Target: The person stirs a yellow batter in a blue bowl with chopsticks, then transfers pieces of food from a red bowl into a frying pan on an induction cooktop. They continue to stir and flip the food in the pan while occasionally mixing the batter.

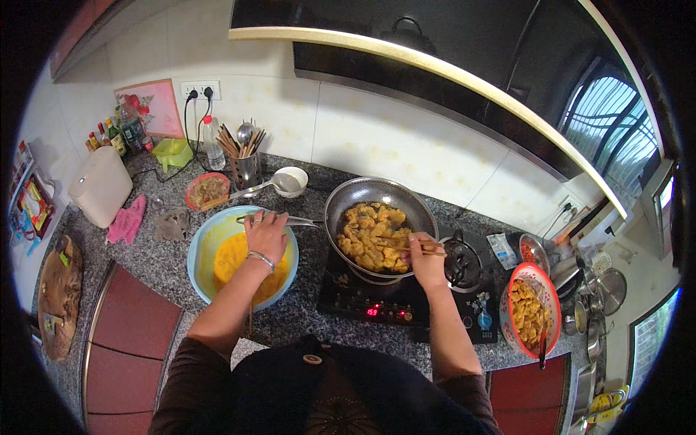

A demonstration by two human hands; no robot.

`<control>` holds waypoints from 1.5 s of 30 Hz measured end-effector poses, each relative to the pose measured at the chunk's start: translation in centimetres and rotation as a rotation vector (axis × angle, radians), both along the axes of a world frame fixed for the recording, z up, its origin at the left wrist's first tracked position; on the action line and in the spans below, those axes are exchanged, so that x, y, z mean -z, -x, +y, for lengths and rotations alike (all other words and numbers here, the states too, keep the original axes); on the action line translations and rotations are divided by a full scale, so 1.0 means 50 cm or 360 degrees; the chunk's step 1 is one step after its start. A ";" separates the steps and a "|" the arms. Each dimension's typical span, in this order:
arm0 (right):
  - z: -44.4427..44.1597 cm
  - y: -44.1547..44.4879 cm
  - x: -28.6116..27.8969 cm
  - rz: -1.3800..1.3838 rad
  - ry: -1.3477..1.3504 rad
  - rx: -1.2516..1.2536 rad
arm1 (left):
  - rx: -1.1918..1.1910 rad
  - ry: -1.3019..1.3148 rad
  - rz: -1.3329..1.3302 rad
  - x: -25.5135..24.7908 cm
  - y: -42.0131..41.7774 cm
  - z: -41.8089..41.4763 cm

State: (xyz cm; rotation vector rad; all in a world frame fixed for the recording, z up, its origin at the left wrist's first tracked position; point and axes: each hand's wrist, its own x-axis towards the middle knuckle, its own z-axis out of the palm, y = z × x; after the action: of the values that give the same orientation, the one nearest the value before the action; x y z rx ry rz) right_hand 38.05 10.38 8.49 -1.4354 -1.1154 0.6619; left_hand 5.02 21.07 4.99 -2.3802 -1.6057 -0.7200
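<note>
My left hand (266, 235), a bracelet at its wrist, grips the long metal handle (302, 221) of a wok (356, 191). Beneath that hand is a light blue basin (200, 272) with yellow-orange batter (231, 258) in it. Golden fried pieces (370, 231) fill the middle of the wok, which sits on a black induction cooktop (348, 302) with lit red digits. Wooden chopsticks (396, 244) are held in my right hand (427, 261), their tips among the fried pieces at the wok's right side.
A red-rimmed bowl (555, 312) of fried pieces stands at right, near hanging pans (611, 291). A second burner (461, 262) adjoins the wok. Behind the basin are a ladle (255, 188), a white bowl (298, 191) and a utensil holder (246, 171). A wooden cutting board (61, 304) lies far left.
</note>
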 end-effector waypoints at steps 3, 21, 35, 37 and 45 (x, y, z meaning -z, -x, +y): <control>0.024 -0.006 0.049 -0.0121 -0.0054 -0.0012 | -0.0024 0.0038 0.0032 0.002 -0.008 -0.007; 0.023 -0.031 0.064 -0.0066 -0.0301 0.0155 | 0.0033 0.0084 -0.0027 -0.019 0.003 -0.015; 0.030 0.019 0.021 -0.0754 -0.0249 0.0108 | 0.0184 0.0102 -0.0071 -0.050 -0.026 -0.041; 0.038 -0.008 0.059 -0.0631 -0.0359 0.0218 | 0.0184 0.0106 -0.0083 -0.054 -0.028 -0.041; -0.046 -0.002 0.024 0.0045 -0.0242 0.0104 | 0.0279 0.0194 -0.0241 -0.063 -0.046 -0.047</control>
State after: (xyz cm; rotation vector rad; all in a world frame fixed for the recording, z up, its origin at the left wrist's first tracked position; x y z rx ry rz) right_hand 38.17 8.07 7.28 -1.3229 -1.0689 0.5381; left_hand 7.34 18.73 8.15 -2.6374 -1.5509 -0.8776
